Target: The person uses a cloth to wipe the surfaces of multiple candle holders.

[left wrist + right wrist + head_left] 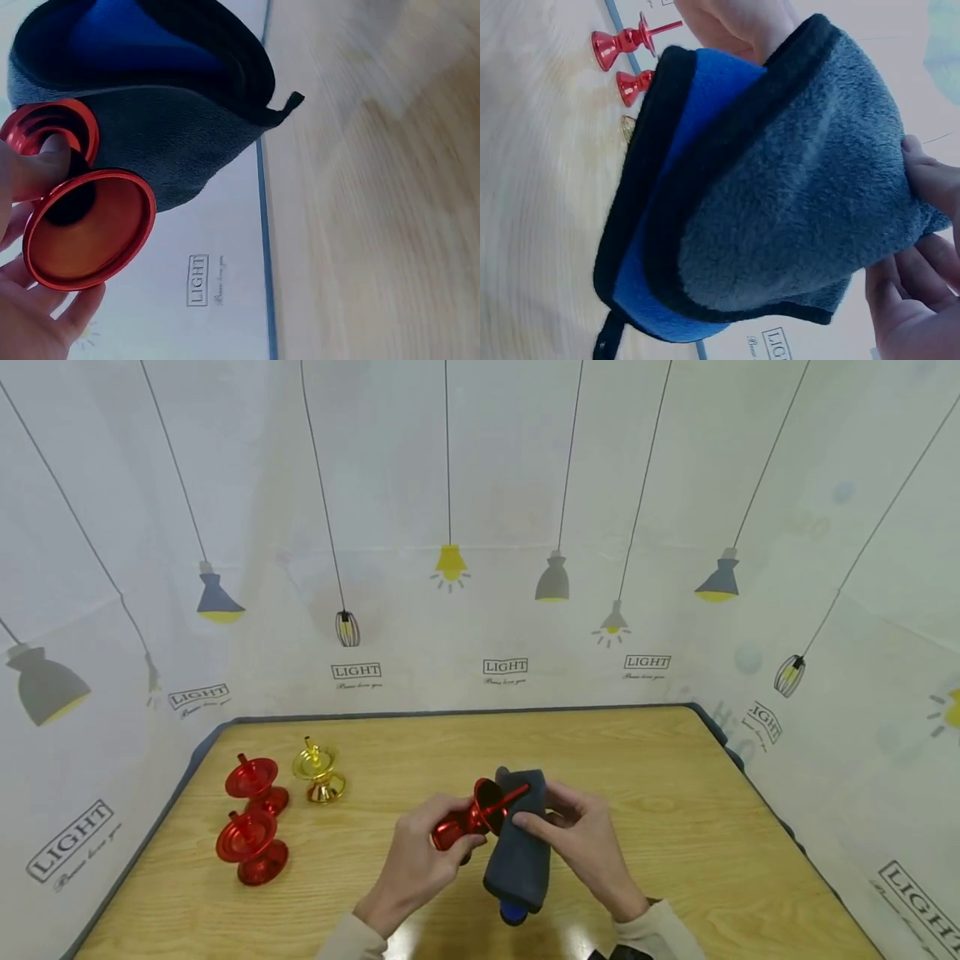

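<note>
Above the table's near middle, my left hand [412, 862] grips a shiny red candle holder [476, 818] by its stem and foot. The holder lies tilted, its dish and thin spike pointing right. My right hand [588, 833] pinches a folded microfibre cloth [522, 864], thumb in front, against the spike side of the holder. Grey outside and blue inside with a dark hem, the cloth [795, 187] hangs down in loose folds. From the left wrist view, the holder's hollow foot [94, 232] faces the camera, and the cloth [169, 142] covers the spike end.
At the table's left stand two red candle holders, one farther back [252, 779] and one nearer [247, 839]. A gold candle holder [317, 767] is just right of the back one. A pale curtain [495, 627] printed with lamps encloses the wooden table [675, 777].
</note>
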{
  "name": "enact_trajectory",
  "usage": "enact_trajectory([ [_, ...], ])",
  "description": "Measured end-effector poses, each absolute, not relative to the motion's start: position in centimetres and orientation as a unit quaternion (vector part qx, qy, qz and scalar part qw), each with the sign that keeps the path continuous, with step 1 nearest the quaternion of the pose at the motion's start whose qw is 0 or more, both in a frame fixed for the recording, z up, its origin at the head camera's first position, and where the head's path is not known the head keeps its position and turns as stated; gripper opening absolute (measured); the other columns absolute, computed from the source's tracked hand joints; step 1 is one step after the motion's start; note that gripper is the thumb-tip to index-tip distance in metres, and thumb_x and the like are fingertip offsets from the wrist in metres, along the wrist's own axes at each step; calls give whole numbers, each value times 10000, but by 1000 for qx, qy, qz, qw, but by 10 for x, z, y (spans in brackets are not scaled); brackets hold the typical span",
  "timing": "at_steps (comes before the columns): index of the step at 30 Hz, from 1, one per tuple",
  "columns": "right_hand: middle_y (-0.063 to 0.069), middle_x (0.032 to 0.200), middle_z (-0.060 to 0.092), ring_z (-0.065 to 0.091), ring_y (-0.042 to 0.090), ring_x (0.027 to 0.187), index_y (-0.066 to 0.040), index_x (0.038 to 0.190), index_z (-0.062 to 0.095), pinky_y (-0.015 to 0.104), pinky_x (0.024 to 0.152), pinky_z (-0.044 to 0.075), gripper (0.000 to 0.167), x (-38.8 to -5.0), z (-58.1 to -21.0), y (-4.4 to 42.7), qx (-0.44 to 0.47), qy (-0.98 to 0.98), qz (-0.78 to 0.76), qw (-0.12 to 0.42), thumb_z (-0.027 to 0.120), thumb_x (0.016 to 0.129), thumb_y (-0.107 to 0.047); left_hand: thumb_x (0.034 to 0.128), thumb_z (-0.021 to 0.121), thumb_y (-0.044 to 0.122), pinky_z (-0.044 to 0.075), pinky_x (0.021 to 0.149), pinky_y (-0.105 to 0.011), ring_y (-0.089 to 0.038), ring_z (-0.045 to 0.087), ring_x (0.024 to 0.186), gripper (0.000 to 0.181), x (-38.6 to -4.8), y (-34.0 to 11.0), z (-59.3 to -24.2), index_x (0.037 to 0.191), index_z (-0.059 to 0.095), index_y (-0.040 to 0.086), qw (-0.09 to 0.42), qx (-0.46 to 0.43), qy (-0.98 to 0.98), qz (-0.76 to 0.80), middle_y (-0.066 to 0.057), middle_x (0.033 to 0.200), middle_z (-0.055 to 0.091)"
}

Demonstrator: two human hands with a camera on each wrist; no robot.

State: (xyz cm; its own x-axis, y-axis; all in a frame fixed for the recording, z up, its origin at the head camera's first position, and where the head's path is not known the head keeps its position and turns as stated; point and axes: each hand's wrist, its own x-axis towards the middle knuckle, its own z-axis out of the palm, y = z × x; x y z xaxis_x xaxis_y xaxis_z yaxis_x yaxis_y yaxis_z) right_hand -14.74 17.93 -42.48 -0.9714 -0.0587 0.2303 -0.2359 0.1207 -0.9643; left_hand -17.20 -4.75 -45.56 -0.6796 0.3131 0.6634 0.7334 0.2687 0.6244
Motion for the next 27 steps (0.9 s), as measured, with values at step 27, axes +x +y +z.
enact_trajectory([
  [27,80,950,724,684,182,823,-1,1116,717,308,720,572,263,-155,-447,177,78,-734,674,-22,741,936,-191,1025,617,248,575,814,-272,-103,708,948,326,-189,-66,-462,1246,674,15,-214,-323,-718,-578,-193,1121,726],
])
